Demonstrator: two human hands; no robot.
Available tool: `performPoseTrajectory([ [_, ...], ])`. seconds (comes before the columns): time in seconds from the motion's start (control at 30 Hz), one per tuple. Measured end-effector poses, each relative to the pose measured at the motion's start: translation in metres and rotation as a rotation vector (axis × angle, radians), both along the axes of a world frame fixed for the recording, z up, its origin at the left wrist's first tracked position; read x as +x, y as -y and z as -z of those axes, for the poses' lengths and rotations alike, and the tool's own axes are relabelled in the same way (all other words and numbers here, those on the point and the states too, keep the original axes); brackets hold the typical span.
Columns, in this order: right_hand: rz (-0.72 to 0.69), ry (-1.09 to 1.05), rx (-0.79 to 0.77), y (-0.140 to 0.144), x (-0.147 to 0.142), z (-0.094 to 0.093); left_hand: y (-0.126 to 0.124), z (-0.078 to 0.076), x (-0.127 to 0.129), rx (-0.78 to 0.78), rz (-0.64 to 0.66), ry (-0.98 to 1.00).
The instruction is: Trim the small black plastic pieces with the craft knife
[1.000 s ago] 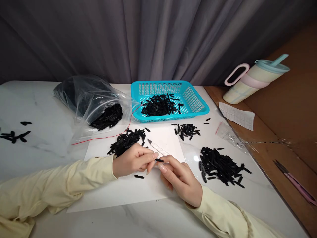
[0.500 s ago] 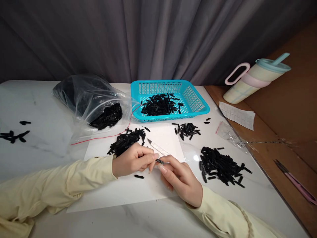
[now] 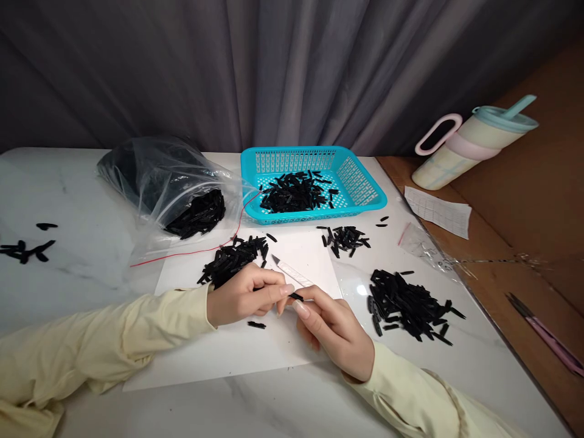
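Observation:
Between the fingertips of both hands is a small, thin black strip (image 3: 296, 296). My left hand (image 3: 250, 294) is closed, its thumb and index finger pinching the strip's left end. My right hand (image 3: 335, 328) is also closed, with thumb and fingers at the other end. Both are just above a white paper sheet (image 3: 214, 359). Behind the fingers lies a craft knife (image 3: 292, 273), its blade pointing to the upper left. A pile of black strips (image 3: 233, 258) is beyond my left hand, and a single black strip (image 3: 256, 325) rests on the sheet below it.
A turquoise basket (image 3: 314, 215) with black strips stands at the back, beside an open zip bag (image 3: 155, 176) of them. Further piles (image 3: 406, 304) lie to the right. A tumbler (image 3: 474, 146), a paper slip (image 3: 440, 210) and pink-handled snips (image 3: 547, 337) are at far right.
The black strip has turned slightly between the fingertips. Otherwise both hands keep nearly the same place, and the piles look unchanged.

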State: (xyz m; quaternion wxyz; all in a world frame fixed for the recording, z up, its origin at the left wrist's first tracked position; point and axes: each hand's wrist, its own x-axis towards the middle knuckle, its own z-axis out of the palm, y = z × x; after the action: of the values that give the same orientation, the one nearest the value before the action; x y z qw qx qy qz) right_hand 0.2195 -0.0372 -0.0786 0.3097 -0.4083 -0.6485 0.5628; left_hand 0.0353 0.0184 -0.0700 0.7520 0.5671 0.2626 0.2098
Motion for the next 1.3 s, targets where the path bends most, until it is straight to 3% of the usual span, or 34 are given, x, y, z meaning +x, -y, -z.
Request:
performPoseTrajectory([
  [0.7, 0.023, -0.027, -0.009, 0.0006, -0.0008, 0.0019, -0.0013, 0.0033, -0.0016, -0.029, 0.015, -0.01],
  [0.9, 0.023, -0.026, -0.018, 0.0014, 0.0001, 0.0007, 0.0012, 0.0043, -0.0032, 0.21, 0.06, -0.095],
  [1.07, 0.033, -0.042, -0.033, 0.0013, -0.0005, 0.0028, 0.001, 0.0032, -0.0041, 0.194, 0.112, -0.059],
  [1.2, 0.042, -0.043, -0.034, 0.0005, -0.0009, 0.0049, -0.0005, -0.0004, -0.0034, 0.438, 0.136, -0.101],
  [1.3, 0.07, -0.017, 0.002, -0.0001, -0.0012, 0.0043, -0.0002, -0.0015, -0.0024, 0.498, 0.122, -0.108],
])
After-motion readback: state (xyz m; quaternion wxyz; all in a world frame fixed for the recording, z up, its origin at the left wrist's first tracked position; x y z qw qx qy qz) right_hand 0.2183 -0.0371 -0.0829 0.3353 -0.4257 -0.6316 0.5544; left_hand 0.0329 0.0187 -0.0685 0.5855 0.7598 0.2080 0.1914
